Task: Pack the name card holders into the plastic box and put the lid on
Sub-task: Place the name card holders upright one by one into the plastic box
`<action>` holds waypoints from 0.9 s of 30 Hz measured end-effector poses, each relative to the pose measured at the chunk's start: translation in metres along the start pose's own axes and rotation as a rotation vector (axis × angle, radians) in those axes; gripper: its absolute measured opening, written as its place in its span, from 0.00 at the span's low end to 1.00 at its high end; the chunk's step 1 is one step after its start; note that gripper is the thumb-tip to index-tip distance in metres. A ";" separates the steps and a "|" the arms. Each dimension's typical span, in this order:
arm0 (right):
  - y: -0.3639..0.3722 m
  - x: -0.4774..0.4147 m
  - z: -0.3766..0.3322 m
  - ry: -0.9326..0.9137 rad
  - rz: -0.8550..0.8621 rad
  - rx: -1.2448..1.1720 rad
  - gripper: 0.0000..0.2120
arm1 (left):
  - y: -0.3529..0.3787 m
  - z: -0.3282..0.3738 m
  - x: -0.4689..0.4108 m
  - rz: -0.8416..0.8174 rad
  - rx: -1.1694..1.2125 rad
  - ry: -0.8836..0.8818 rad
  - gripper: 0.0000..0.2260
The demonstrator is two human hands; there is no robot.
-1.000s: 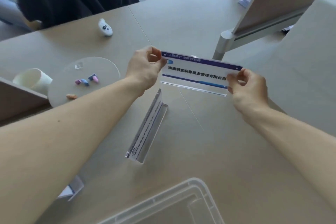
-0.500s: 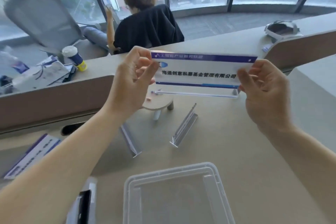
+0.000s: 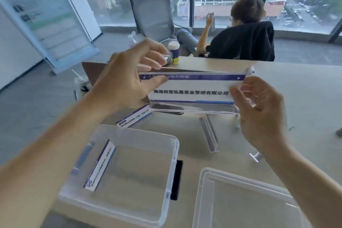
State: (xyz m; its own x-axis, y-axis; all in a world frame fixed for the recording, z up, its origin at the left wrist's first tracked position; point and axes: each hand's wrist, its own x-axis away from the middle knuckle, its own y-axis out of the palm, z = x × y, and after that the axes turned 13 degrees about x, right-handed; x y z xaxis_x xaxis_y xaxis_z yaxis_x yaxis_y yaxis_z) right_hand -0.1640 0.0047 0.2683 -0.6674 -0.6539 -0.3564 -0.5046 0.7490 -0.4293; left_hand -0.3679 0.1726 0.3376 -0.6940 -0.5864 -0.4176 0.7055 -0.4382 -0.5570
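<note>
Holder (image 3: 190,91) lifted off desk since a sec ago, now w/ both hands above box (image 3: 172,146); left hand (image 3: 127,83) & right hand (image 3: 259,109) fingers pinch its ends. Next: lower in beside packed holder (image 3: 100,166); lid (image 3: 240,200) waits

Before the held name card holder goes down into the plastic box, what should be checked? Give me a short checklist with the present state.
1. Held name card holder gripped at both ends by left hand and right hand: ok.
2. Plastic box open: ok.
3. Free room in box beside the holder already inside: ok.
4. Lid off, lying right of box: ok.
5. Card seated fully in holder: cannot tell.
</note>
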 end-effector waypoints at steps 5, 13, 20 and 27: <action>0.106 0.016 -0.044 -0.019 -0.103 -0.016 0.05 | -0.061 -0.044 0.013 -0.270 -0.263 -0.033 0.10; 0.213 0.034 -0.048 0.092 -0.222 -0.048 0.06 | -0.101 -0.122 0.037 -0.332 -0.286 -0.190 0.05; 0.283 0.075 -0.008 0.868 -0.506 -0.405 0.24 | -0.080 -0.184 0.076 -0.160 -0.128 -0.463 0.04; 0.345 0.121 0.020 0.982 -0.611 -0.531 0.20 | -0.046 -0.236 0.150 -0.010 -0.111 -0.692 0.04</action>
State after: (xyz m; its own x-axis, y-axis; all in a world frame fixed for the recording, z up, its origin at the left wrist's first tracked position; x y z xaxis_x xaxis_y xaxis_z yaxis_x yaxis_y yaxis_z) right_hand -0.4078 0.1817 0.0606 -0.2588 -0.7228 0.6408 -0.8766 0.4544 0.1584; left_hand -0.5378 0.2654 0.1311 -0.4240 -0.8976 0.1205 0.6549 -0.3958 -0.6438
